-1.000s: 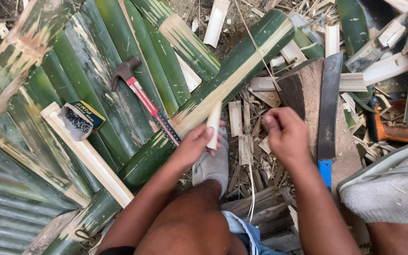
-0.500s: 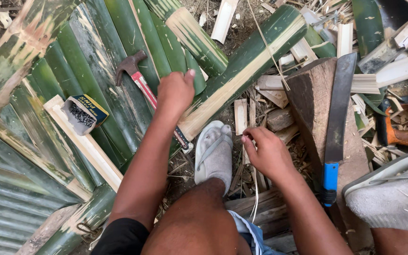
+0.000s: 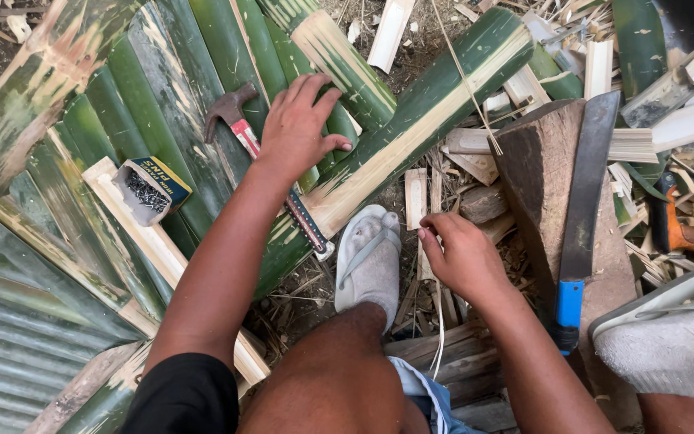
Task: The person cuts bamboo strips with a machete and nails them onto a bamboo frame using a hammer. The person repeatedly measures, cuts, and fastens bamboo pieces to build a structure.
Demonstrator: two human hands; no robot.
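Fingers of your right hand (image 3: 463,257) are curled in, pinching what looks like a thin pale bamboo sliver (image 3: 441,321) that trails down past your knee; the grip itself is partly hidden, so you cannot be sure how tight it is. Just left of it your foot in a dusty grey flip-flop sandal (image 3: 369,259) presses near the cut end of the long split green bamboo culm (image 3: 419,112). Further out, your left hand (image 3: 299,128) lies spread and flat, fingers wide, holding nothing, resting over the red-and-black-handled claw hammer (image 3: 238,128) and the green bamboo slats (image 3: 162,104). Judging by how things lie, much of the splitting is already done: many flattened slats sit side by side over a pale wooden batten (image 3: 162,249), while the long culm is not yet fixed among them and the small open cardboard box of nails (image 3: 150,189) waits beside the batten. To your right a long blue-handled machete (image 3: 584,209) rests on a dark wooden chopping block (image 3: 536,161). Beyond lies bare earth littered with pale bamboo offcuts (image 3: 604,68), and ribbed corrugated metal sheeting (image 3: 18,345) at the lower left; this looks like open ground, not a room.
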